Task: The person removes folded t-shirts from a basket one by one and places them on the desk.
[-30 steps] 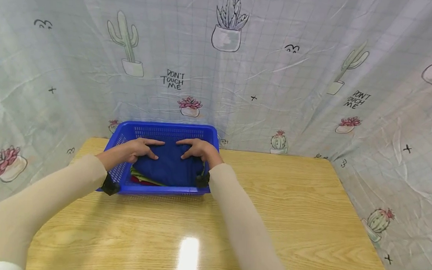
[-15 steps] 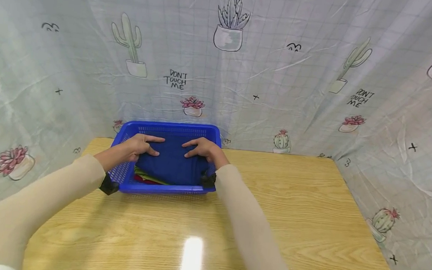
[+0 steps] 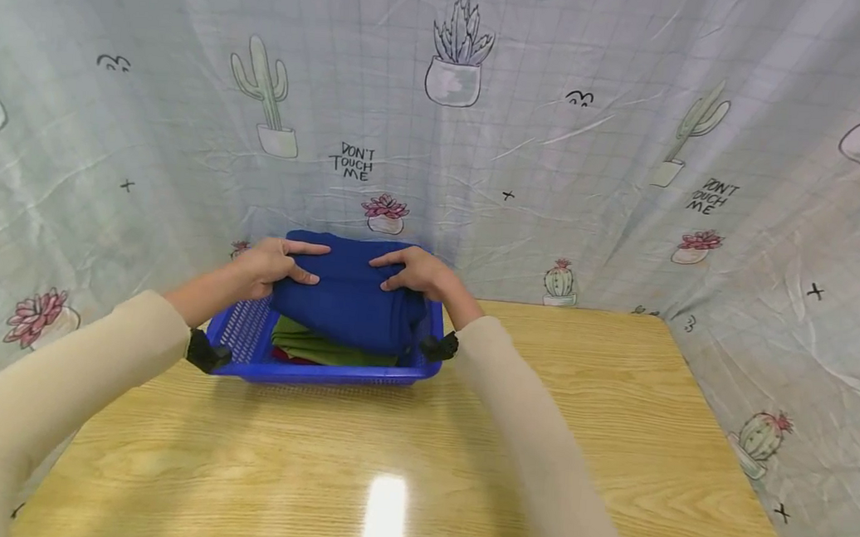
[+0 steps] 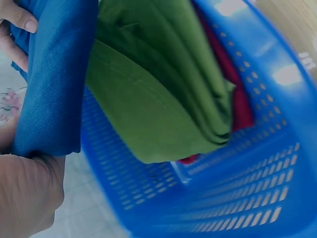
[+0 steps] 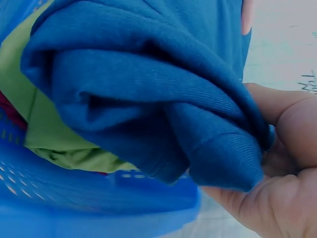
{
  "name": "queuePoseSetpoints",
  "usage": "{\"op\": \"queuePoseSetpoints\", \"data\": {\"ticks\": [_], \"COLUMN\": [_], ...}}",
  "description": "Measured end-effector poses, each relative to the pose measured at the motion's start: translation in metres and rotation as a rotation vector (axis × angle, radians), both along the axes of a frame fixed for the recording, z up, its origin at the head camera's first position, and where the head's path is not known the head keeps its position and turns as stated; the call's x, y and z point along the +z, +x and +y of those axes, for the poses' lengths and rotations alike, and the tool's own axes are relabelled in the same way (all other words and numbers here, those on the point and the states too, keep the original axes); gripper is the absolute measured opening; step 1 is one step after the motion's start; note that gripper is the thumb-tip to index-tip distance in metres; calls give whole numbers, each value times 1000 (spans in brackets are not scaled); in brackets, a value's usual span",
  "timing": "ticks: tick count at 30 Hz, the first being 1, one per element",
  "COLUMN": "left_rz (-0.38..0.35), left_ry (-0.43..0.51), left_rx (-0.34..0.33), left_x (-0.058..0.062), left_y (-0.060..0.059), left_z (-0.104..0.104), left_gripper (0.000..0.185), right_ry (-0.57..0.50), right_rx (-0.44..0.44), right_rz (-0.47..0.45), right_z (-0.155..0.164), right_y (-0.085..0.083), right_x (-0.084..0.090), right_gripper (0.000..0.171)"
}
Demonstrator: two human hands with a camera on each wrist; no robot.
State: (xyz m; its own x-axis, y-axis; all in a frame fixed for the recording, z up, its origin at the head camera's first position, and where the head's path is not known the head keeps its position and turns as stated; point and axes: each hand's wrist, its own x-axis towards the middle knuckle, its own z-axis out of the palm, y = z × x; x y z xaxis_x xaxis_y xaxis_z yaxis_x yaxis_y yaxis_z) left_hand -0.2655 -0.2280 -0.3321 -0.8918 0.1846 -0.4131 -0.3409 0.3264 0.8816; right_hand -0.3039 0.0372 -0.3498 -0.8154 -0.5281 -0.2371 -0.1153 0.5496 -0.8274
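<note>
A folded dark blue cloth garment (image 3: 346,296) is raised at the back of a blue plastic basket (image 3: 325,373), tilted so its far edge rises over the rim. My left hand (image 3: 269,267) grips its left side, thumb and forefinger on top. On the other side my right hand (image 3: 422,275) pinches the right edge; in the right wrist view the folded layers (image 5: 148,94) bunch beside the thumb. Beneath it a folded green cloth (image 4: 153,99) lies in the basket, over a red cloth (image 4: 240,106) that shows only at its edge.
The basket stands at the back left of a wooden table (image 3: 576,428), close to a printed curtain (image 3: 529,142) that hangs behind and at both sides. Bare wood stretches in front of the basket and to its right.
Both hands have lifted the blue garment up and back from inside the basket. More of the green cloth under it now shows.
</note>
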Motion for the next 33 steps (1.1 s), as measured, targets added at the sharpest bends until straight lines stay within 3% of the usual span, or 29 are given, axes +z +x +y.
{"op": "queuePoseSetpoints", "data": {"ticks": [6, 15, 23, 33], "left_rz": [40, 91, 147, 288], "left_ry": [5, 12, 84, 99], "left_rx": [-19, -10, -14, 12], "left_x": [20, 40, 47, 45], "left_y": [0, 1, 3, 8], "left_z": [2, 11, 30, 66], "left_gripper": [68, 68, 69, 66], "right_ry": [-50, 18, -63, -20], "right_rx": [-28, -1, -28, -85], "right_rz": [50, 174, 216, 314], "right_z": [8, 22, 48, 86], "right_y": [5, 11, 16, 26], "right_x": [21, 51, 61, 69], "right_gripper": [49, 49, 51, 54]}}
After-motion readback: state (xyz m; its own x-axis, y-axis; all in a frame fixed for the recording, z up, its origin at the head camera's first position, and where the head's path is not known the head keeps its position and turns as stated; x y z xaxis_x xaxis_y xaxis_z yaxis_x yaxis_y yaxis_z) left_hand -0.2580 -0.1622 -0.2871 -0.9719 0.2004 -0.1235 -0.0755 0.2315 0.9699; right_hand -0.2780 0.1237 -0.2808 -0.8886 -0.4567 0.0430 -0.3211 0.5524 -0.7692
